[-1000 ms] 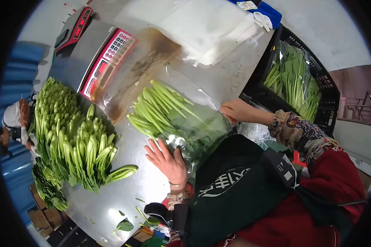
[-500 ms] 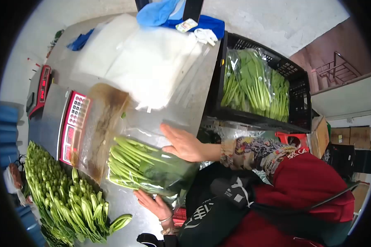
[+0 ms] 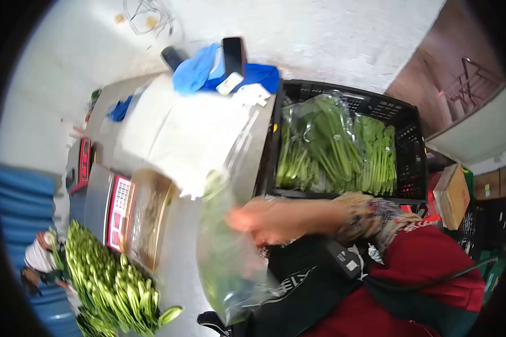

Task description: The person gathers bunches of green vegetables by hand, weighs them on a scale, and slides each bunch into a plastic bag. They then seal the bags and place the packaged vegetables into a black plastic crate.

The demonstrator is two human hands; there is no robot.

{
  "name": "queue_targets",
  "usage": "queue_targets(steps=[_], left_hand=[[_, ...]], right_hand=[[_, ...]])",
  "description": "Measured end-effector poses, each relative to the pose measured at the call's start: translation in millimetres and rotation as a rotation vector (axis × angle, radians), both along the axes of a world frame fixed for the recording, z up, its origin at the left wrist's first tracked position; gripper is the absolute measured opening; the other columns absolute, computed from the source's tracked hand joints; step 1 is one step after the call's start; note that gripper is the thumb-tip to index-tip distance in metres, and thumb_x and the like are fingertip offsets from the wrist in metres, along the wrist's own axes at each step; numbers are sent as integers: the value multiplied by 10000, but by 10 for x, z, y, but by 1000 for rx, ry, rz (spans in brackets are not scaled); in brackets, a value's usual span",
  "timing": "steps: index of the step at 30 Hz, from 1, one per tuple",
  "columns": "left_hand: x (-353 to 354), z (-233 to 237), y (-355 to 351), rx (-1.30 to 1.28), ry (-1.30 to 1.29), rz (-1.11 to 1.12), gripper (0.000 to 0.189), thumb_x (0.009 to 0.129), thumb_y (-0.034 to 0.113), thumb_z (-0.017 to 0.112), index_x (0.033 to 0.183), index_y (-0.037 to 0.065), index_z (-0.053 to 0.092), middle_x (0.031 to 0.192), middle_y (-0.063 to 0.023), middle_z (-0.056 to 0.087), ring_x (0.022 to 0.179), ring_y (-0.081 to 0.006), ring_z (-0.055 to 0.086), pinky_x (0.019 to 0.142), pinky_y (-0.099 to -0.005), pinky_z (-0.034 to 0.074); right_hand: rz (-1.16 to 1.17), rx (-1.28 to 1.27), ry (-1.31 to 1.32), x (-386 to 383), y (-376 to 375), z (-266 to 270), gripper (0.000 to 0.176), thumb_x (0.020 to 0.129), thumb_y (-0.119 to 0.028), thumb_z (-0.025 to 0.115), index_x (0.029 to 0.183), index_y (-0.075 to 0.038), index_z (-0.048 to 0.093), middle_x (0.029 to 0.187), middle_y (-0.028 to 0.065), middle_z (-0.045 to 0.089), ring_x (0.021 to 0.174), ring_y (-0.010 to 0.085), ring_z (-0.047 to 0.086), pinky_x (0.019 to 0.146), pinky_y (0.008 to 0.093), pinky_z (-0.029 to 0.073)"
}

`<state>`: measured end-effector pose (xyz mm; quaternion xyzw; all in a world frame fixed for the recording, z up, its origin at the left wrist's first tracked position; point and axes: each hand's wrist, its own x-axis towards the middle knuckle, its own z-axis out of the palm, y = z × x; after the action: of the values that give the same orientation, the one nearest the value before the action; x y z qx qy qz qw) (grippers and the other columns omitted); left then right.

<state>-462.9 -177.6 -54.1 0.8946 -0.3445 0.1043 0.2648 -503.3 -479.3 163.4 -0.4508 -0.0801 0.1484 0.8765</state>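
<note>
My right hand (image 3: pixel 258 220) grips a clear plastic bag of green vegetables (image 3: pixel 227 258), lifted off the steel table (image 3: pixel 177 264) and blurred by motion. The bag hangs down in front of my dark apron. My left hand is hidden, probably behind the bag; I cannot see it. A black crate (image 3: pixel 410 146) to the right holds several bagged greens (image 3: pixel 326 149).
A pile of loose green stalks (image 3: pixel 104 278) lies at the lower left of the table. A red-faced scale (image 3: pixel 121 210) stands beside it. A stack of clear bags (image 3: pixel 191 132), blue cloth (image 3: pixel 199 73) and a phone (image 3: pixel 233 53) lie at the far end.
The bag of greens has been lifted off the table and swung upright toward the crate. My left hand has dropped out of sight. My view has turned right.
</note>
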Motion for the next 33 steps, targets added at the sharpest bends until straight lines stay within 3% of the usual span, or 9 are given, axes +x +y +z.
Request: queue_targets(steps=[4, 6, 7, 13, 18, 23, 27, 31, 33], left_hand=[[367, -236, -1001, 185, -324, -224, 323, 860, 37, 544, 1170, -55, 559, 1218, -154, 568, 1080, -292, 570, 925, -390, 448], [-35, 855, -1948, -756, 857, -78, 237, 763, -25, 691, 991, -56, 631, 972, -99, 647, 831, -149, 604, 779, -287, 487], [-93, 1036, -2179, -820, 915, -191, 255, 769, -21, 692, 1008, -55, 608, 962, -104, 649, 830, -138, 607, 782, -277, 485], [-292, 868, -2984, -736, 1095, -412, 306, 758, -46, 700, 1042, -37, 586, 968, -72, 652, 834, -120, 607, 770, -251, 481], [-291, 833, -3391, -359, 1041, -470, 256, 777, 43, 709, 1002, -12, 601, 913, -47, 648, 785, -79, 582, 705, -230, 469], [-190, -227, -3897, -313, 1691, -605, 296, 819, 139, 679, 1056, -4, 575, 915, -38, 628, 798, -91, 565, 703, -258, 458], [-244, -534, -4054, 60, 1182, -323, 525, 793, 225, 698, 1201, -40, 500, 991, -150, 653, 875, -216, 633, 766, -325, 498], [-459, -261, -3678, -165, 783, -452, 495, 797, 212, 692, 1196, -25, 520, 1060, -213, 625, 975, -248, 630, 846, -327, 491], [-428, -62, -3259, -501, 1176, -382, 405, 821, 143, 668, 1172, -17, 544, 1104, -182, 609, 1014, -224, 609, 873, -312, 475]], right_hand=[[-1159, -823, 252, -665, -1458, -844, 366, 902, -310, 523, 938, 36, 639, 952, 126, 662, 901, 205, 627, 775, 320, 484], [-1458, -1402, 577, -1133, -2107, -2159, 457, 848, -365, 594, 1026, 57, 600, 1046, 167, 630, 975, 265, 601, 833, 331, 464], [-1490, -1733, 820, -1305, -2263, -2556, 494, 834, -381, 609, 1056, 59, 586, 1073, 176, 617, 990, 280, 593, 842, 329, 459], [-1209, -1163, 695, -1883, -2343, -2705, 381, 810, -331, 650, 978, 11, 632, 848, 143, 653, 770, 264, 617, 698, 344, 475], [-1573, -1282, 702, -2634, -1948, -1860, 158, 856, -147, 605, 894, 6, 603, 722, 49, 584, 654, 127, 528, 604, 276, 434], [-1715, -801, 577, -3560, -2060, -1522, 66, 893, -133, 587, 911, -73, 605, 791, -24, 577, 688, 62, 525, 607, 218, 408], [-1681, -311, 624, -3386, -2147, -1366, 58, 881, -104, 596, 932, -78, 603, 816, -41, 584, 708, 47, 540, 628, 198, 403], [-1563, -270, 667, -3196, -2288, -2006, 142, 896, -182, 582, 951, -55, 611, 844, -19, 595, 757, 52, 536, 664, 228, 405], [-1149, -817, 1112, -3253, -2464, -2330, 271, 892, -255, 576, 995, -6, 608, 880, 65, 628, 792, 132, 572, 696, 290, 443]])
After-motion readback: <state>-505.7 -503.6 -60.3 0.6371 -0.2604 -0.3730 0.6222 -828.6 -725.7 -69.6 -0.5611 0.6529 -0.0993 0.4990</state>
